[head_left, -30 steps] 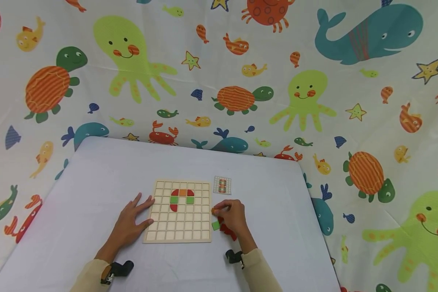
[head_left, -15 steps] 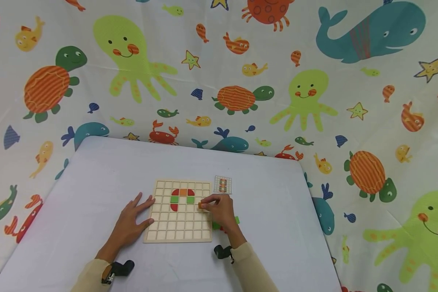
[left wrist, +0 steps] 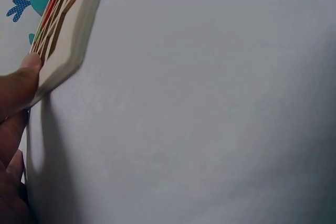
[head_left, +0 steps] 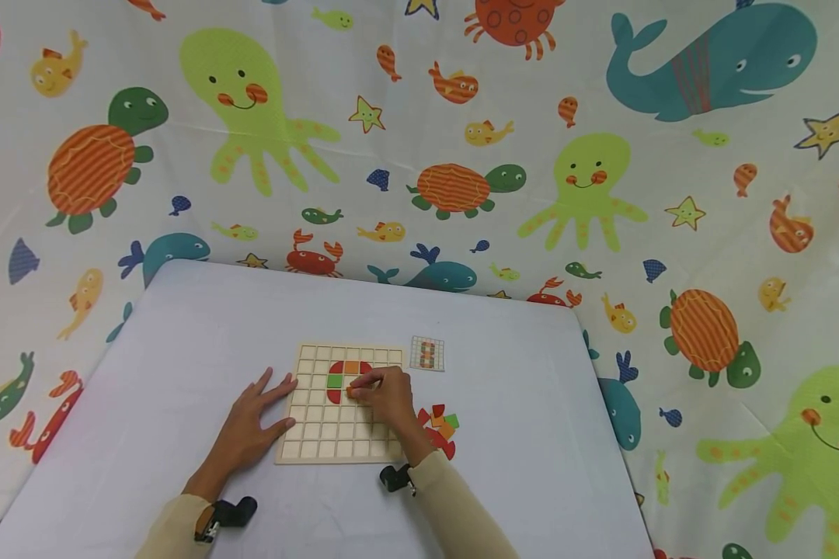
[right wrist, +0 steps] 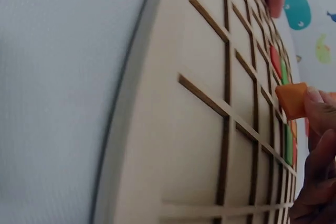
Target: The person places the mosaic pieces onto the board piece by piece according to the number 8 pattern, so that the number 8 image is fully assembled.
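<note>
My right hand (head_left: 391, 400) pinches an orange square tile (right wrist: 291, 100) between thumb and fingertips, over the middle of the wooden grid board (head_left: 315, 450). On the board sit a red rounded tile (head_left: 333, 397), a green square tile (head_left: 334, 381) and an orange tile (head_left: 351, 366) between two red rounded ones. Another green tile (right wrist: 289, 145) shows in the right wrist view; in the head view my right hand hides it. Fingers spread, my left hand (head_left: 248, 427) rests against the board's left edge, its thumb (left wrist: 31, 66) touching the rim in the left wrist view.
Right of the board lies a loose pile of red, orange and green tiles (head_left: 439, 431). A small pattern card (head_left: 427, 354) lies beyond it, by the board's far right corner. A white cloth covers the table (head_left: 531, 435); a sea-animal curtain (head_left: 461, 116) hangs behind.
My right hand has taken the orange tile from the pile beside the board and carried it left, over the grid's middle. The loose pile is uncovered. My left hand stays in place.
</note>
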A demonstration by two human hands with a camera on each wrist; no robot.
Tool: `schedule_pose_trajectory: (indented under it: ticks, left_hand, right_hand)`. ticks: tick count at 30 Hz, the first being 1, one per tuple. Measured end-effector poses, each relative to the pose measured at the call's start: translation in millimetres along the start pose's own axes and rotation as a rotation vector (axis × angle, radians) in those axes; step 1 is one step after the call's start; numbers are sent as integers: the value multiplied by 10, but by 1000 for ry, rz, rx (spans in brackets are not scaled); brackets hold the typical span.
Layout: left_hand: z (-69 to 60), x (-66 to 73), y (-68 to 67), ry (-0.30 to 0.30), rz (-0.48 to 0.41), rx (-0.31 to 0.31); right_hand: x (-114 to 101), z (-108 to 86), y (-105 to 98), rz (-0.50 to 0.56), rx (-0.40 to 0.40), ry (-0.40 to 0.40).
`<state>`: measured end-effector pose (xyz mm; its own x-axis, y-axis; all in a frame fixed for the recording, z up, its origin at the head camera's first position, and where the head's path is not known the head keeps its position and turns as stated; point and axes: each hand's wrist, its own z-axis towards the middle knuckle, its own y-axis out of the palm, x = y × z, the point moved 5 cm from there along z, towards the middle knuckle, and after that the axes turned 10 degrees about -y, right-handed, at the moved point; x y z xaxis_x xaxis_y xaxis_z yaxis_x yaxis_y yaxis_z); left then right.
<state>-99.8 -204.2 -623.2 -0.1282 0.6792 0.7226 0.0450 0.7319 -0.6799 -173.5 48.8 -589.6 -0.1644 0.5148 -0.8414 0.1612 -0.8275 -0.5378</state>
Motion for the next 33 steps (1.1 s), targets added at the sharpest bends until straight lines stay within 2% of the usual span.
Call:
schedule_pose_trajectory:
  ticks: [8,16,19,24,30,33]
  left_hand:
    - [2,18,-11,7,2,4]
    - [10,16,-18,9,7,13]
    - [12,9,-7,14,3,16]
    - [13,6,10,30,6,26]
    - [17,3,8,8,6,12]
    - [11,1,11,4,7,7]
  right_hand:
    - [-7,-1,114,-162,10,-27]
    - [-67,-45,161,-309,-18,-120]
    - [-63,-52,158,-314,-16,-124]
    - [-32,-72,82,-256,10,-118]
    - [56,-105,-135,-181,63,-139]
    - [140,-144,-282,-152,86,-118]
